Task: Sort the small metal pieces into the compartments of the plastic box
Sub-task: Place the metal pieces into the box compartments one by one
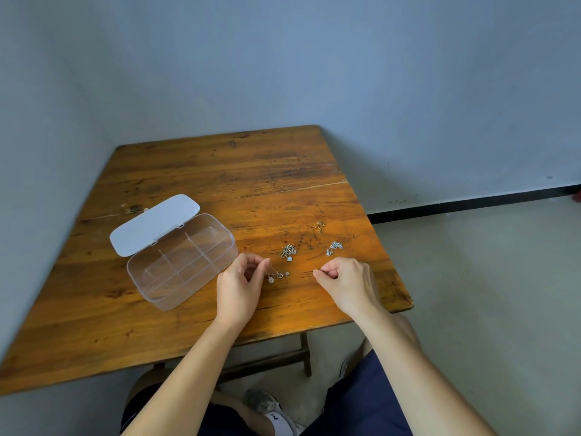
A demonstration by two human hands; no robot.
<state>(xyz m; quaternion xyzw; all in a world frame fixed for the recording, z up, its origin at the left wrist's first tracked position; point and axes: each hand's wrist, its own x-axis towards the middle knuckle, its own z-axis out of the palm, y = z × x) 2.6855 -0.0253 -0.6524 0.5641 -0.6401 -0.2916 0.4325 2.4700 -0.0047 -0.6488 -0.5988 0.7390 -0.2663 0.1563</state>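
A clear plastic box (201, 278) with several empty compartments stands on the left of the wooden table (220, 184), its white lid (154, 225) folded back. My left hand (240, 284) pinches one end of a thin silver chain with a round pendant (276, 276) just right of the box. My right hand (347, 283) has its fingertips pressed together near the table; a chain end between them is too fine to confirm. Three more pieces lie beyond the hands: a silver chain heap (288, 251), a silver piece (334, 247) and a small gold piece (319, 227).
The table sits in a room corner, with walls at the left and back. Its right edge (393, 262) and front edge are close to my hands. My knees, dark shorts and a shoe show below the table's front edge.
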